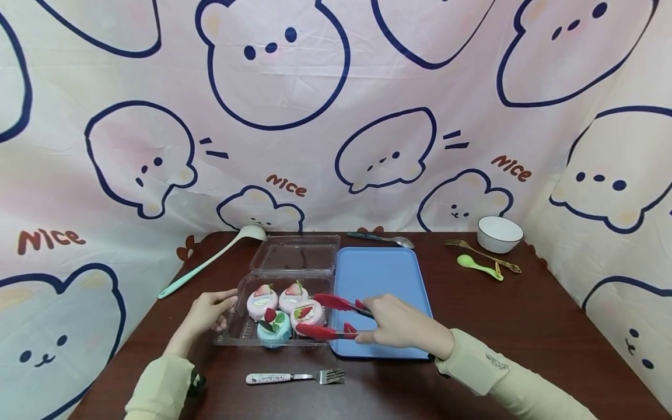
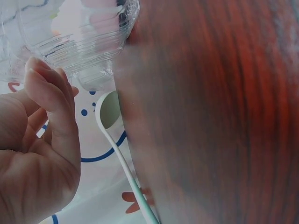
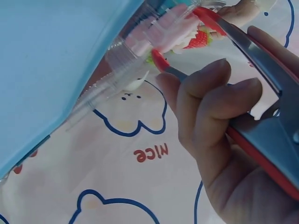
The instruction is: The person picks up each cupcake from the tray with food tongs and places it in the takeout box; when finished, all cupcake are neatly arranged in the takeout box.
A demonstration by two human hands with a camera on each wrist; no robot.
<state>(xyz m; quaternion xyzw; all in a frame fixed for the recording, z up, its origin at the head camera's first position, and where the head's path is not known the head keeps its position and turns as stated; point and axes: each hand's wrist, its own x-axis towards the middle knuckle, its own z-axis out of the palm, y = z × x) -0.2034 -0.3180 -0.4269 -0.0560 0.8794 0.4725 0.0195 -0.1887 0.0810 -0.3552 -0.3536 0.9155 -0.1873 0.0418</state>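
My right hand (image 1: 406,325) grips red-tipped tongs (image 1: 333,301), their arms spread around the nearest pink toy cake (image 1: 314,315), which has a strawberry on top. In the right wrist view the red tips (image 3: 160,60) lie right against the pink sides of the cake (image 3: 175,29). That cake sits in a clear plastic box (image 1: 238,333), with two more pink cakes (image 1: 261,303) and a blue cake (image 1: 274,333) beside it. At the box's left side my left hand (image 1: 206,317) holds the rim between its bent fingers. The box's lid (image 1: 296,255) lies folded back behind.
A blue tray (image 1: 379,274) lies against the box's right side. In front is a fork (image 1: 294,378). Behind are a ladle (image 1: 215,256) and a spoon (image 1: 380,238). At the back right stand a white bowl (image 1: 500,234), a gold fork (image 1: 483,255) and a green spoon (image 1: 479,266).
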